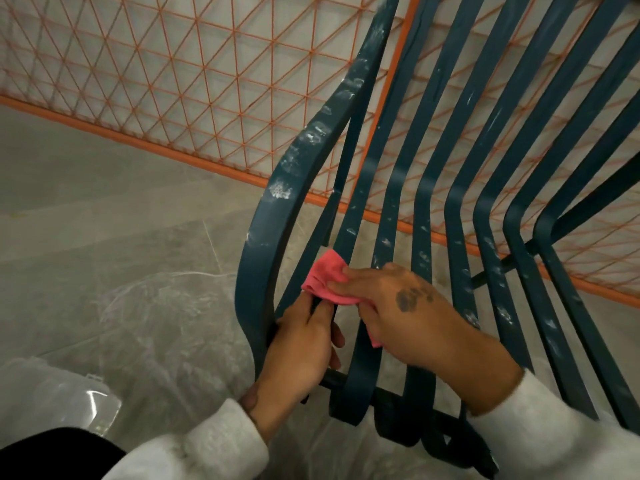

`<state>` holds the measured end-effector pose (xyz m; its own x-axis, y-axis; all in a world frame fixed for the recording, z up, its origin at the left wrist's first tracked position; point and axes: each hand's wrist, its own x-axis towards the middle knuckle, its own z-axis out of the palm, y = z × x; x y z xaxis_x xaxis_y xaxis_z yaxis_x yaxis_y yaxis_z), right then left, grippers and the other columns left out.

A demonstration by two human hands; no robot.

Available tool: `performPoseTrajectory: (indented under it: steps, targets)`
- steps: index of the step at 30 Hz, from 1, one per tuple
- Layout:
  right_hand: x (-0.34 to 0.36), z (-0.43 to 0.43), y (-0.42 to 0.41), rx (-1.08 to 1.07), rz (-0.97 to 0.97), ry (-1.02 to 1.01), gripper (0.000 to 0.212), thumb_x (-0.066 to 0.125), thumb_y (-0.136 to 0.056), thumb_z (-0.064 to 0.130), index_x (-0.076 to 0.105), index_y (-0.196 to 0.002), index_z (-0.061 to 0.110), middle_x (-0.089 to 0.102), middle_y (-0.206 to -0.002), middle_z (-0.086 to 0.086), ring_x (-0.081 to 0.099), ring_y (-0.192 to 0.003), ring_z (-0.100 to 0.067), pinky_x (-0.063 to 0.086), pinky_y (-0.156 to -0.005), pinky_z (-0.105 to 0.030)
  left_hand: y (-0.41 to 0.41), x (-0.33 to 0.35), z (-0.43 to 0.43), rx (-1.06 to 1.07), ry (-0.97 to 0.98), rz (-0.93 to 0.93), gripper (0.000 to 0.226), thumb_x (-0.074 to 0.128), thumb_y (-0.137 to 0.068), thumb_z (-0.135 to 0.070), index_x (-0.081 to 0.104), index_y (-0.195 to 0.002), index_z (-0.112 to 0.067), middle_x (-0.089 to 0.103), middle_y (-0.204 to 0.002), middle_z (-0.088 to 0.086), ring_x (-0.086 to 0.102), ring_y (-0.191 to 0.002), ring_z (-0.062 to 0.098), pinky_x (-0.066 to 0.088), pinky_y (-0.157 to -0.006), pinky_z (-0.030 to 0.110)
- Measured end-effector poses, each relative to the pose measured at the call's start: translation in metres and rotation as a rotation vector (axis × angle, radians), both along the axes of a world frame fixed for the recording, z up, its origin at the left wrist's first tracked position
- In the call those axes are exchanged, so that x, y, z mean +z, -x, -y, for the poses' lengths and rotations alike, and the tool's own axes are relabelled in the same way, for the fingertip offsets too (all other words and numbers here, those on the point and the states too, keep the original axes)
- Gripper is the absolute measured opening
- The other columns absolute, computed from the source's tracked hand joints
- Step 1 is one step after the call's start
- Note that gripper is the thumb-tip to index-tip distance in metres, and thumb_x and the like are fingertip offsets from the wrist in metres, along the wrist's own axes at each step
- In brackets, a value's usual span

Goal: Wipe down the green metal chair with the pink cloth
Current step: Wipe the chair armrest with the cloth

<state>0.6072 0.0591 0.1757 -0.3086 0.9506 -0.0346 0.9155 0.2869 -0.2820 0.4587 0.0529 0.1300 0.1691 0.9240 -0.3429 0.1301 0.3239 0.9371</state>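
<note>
- Left of the green metal chair (298,168), a clear plastic tub (52,400) is sitting on slippery floor sheeting (166,323); stepping back is risking a slip.
- Your left hand (298,351) is bracing the chair, fingers curling round its front edge.
- Your right hand (405,317), fingers pressed together, is flattening the pink cloth (329,282) on the chair's seat slats; gaps could be swallowing it.
- Behind the chair, an orange mesh panel (173,81) is crowding the backrest.
</note>
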Motion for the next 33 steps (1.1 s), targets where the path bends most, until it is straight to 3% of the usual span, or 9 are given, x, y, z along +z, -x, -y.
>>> performPoseTrajectory:
  steps: [6, 10, 12, 15, 19, 21, 24, 29, 33]
  targets:
    - [-0.005, -0.028, 0.001, -0.070, -0.036, -0.056, 0.046, 0.052, -0.094, 0.008, 0.060, -0.131, 0.034, 0.062, -0.131, 0.008, 0.063, -0.109, -0.013, 0.042, -0.107, -0.031, 0.000, 0.002, 0.001, 0.027, 0.014, 0.028, 0.021, 0.041, -0.103, -0.027, 0.061, -0.099, -0.026, 0.066, -0.063, 0.000, 0.060, -0.053, 0.016, 0.043, -0.059, 0.031]
    - [0.009, -0.014, -0.004, -0.014, -0.146, 0.092, 0.042, 0.048, -0.098, 0.009, 0.062, -0.128, 0.035, 0.072, -0.108, 0.006, 0.069, -0.070, -0.007, 0.057, -0.070, -0.021, 0.001, 0.005, -0.004, -0.001, 0.008, 0.035, 0.021, 0.041, -0.104, -0.030, 0.063, -0.103, -0.032, 0.068, -0.069, -0.001, 0.062, -0.056, 0.012, 0.043, -0.057, 0.028]
    - [0.023, -0.013, -0.012, -0.076, -0.315, 0.245, 0.037, 0.049, -0.101, 0.015, 0.062, -0.124, 0.041, 0.074, -0.081, 0.000, 0.068, -0.057, -0.013, 0.057, -0.055, -0.025, -0.001, 0.006, -0.009, -0.005, 0.007, 0.031, 0.020, 0.042, -0.104, -0.029, 0.062, -0.102, -0.034, 0.070, -0.076, 0.000, 0.063, -0.057, 0.012, 0.047, -0.056, 0.029]
    - [0.036, -0.038, -0.021, -0.304, -0.554, 0.168, 0.027, 0.054, -0.099, 0.021, 0.066, -0.118, 0.036, 0.069, -0.063, -0.007, 0.066, -0.049, -0.017, 0.054, -0.048, -0.028, -0.003, 0.007, -0.016, -0.010, -0.015, 0.012, 0.019, 0.041, -0.105, -0.023, 0.056, -0.104, -0.036, 0.070, -0.085, 0.001, 0.064, -0.062, 0.011, 0.050, -0.058, 0.026]
    - [0.024, -0.086, -0.022, -0.359, -0.337, -0.005, 0.031, 0.050, -0.101, 0.019, 0.063, -0.122, 0.038, 0.065, -0.069, 0.004, 0.058, -0.046, 0.001, 0.043, -0.044, -0.012, -0.004, 0.007, -0.015, -0.020, -0.045, -0.027, 0.022, 0.041, -0.106, -0.025, 0.052, -0.100, -0.042, 0.069, -0.088, -0.001, 0.065, -0.066, 0.011, 0.047, -0.055, 0.018]
    - [0.013, -0.096, -0.018, -0.338, -0.197, 0.087, 0.042, 0.047, -0.101, 0.014, 0.058, -0.118, 0.050, 0.068, -0.086, 0.007, 0.064, -0.064, 0.003, 0.051, -0.055, -0.015, -0.003, 0.007, -0.015, -0.011, -0.040, -0.027, 0.022, 0.041, -0.106, -0.025, 0.052, -0.100, -0.042, 0.070, -0.086, 0.000, 0.064, -0.064, 0.010, 0.046, -0.055, 0.019]
    - [0.003, -0.080, -0.006, -0.313, 0.015, 0.079, 0.052, 0.046, -0.096, 0.009, 0.051, -0.135, 0.043, 0.060, -0.127, -0.002, 0.062, -0.103, -0.022, 0.054, -0.090, -0.037, -0.003, 0.005, -0.017, -0.002, -0.019, -0.015, 0.020, 0.041, -0.105, -0.025, 0.055, -0.113, -0.037, 0.070, -0.085, -0.001, 0.065, -0.064, 0.010, 0.045, -0.055, 0.019]
    - [0.002, -0.006, 0.012, -0.039, 0.086, -0.050, 0.049, 0.048, -0.095, 0.013, 0.052, -0.137, 0.038, 0.058, -0.130, 0.009, 0.057, -0.104, -0.020, 0.047, -0.095, -0.035, -0.003, 0.004, -0.018, 0.021, -0.023, 0.007, 0.022, 0.043, -0.104, -0.024, 0.064, -0.099, -0.028, 0.070, -0.080, 0.003, 0.061, -0.055, 0.006, 0.042, -0.047, 0.013]
    - [-0.003, -0.015, 0.007, -0.055, 0.105, -0.009, 0.052, 0.048, -0.093, 0.016, 0.049, -0.138, 0.042, 0.053, -0.139, 0.013, 0.053, -0.117, -0.020, 0.043, -0.100, -0.036, -0.005, 0.005, -0.019, 0.030, -0.011, 0.006, 0.022, 0.045, -0.102, -0.022, 0.065, -0.098, -0.028, 0.071, -0.077, 0.003, 0.062, -0.055, 0.008, 0.043, -0.049, 0.016]
